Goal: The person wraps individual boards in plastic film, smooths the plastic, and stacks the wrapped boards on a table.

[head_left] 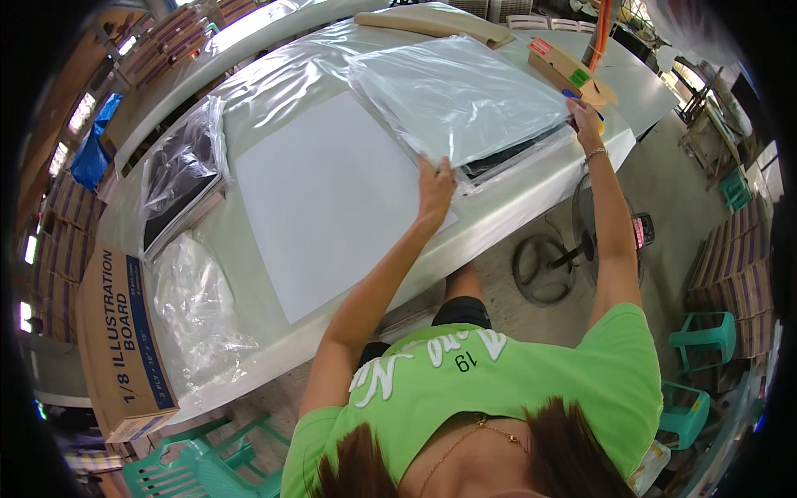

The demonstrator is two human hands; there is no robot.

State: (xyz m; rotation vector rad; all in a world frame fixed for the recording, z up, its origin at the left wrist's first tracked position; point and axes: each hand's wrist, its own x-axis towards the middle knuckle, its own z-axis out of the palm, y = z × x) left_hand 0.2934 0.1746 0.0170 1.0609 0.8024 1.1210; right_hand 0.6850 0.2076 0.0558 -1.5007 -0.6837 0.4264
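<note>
The left hand point(435, 195) and right hand point(586, 124) are gripping the near corners of the plastic-wrapped stack point(465, 91), which is spreading between and beyond them over the surface point(237, 241). Its film is probably feeling slippery; corners are likely offering the surest hold.

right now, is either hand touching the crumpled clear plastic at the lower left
No, the left hand and right hand are at the pale, plastic-covered rectangular stack, apart from the crumpled clear plastic.

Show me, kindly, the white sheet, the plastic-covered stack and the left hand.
White sheet point(328, 199): head view, on its middle.
Plastic-covered stack point(469, 98): head view, on its top.
Left hand point(436, 192): head view, on its back.
</note>
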